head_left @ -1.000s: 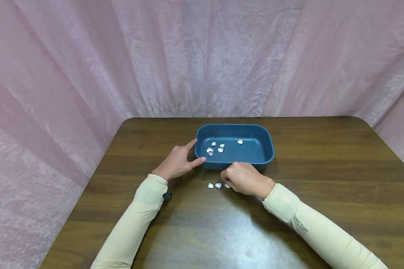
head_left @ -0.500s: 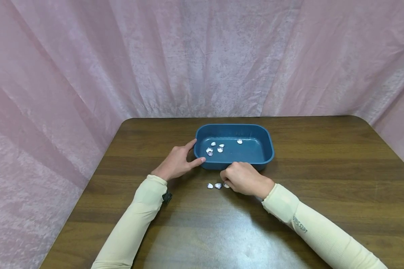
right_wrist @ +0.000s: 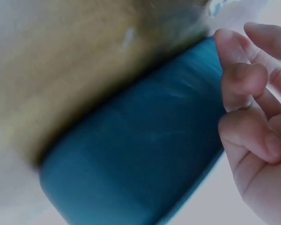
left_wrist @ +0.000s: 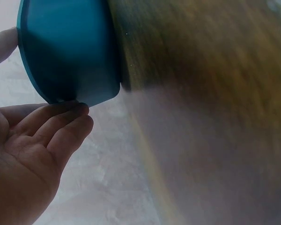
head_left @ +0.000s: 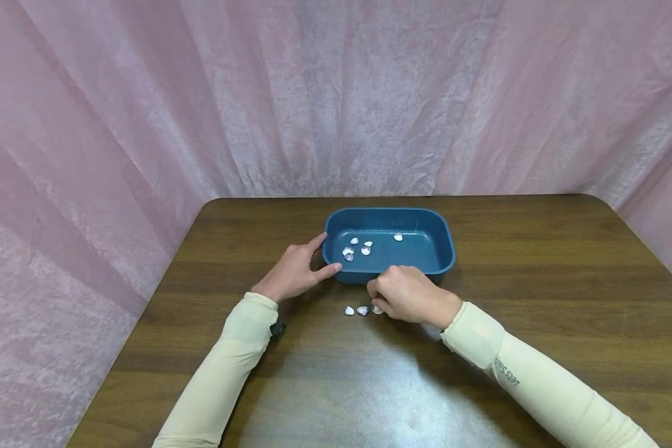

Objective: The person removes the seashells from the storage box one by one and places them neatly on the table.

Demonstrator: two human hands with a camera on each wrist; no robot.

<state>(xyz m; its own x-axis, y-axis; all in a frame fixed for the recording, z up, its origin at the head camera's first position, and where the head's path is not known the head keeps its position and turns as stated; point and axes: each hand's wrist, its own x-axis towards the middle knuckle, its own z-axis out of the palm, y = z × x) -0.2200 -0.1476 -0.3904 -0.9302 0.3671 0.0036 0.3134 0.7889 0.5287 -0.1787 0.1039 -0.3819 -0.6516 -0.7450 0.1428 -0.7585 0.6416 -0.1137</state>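
Near the middle of the table, several small shiny white-and-purple pieces that look like shells are in a blue tray [head_left: 392, 276]. Three more lie in a row before it: a left shell [head_left: 350, 310], a middle shell [head_left: 363, 310] and a right shell [head_left: 377, 309]. My left hand [head_left: 294, 272] rests against the tray's left end, thumb and fingers fairly straight at its rim. The curled fingers of my right hand [head_left: 407, 295] partly cover the right shell, fingertips right at it. In the right wrist view, thumb and forefinger stand slightly apart; I cannot tell whether they grip it.
Brown wooden table [head_left: 537, 280] spreads to both sides of the tray, with glare on its near part. A pink curtain [head_left: 336, 99] hangs behind the far edge and along the left.
My right hand has risen very slightly while its fingertips stay by the right shell. The left hand, tray and other shells have stayed put.
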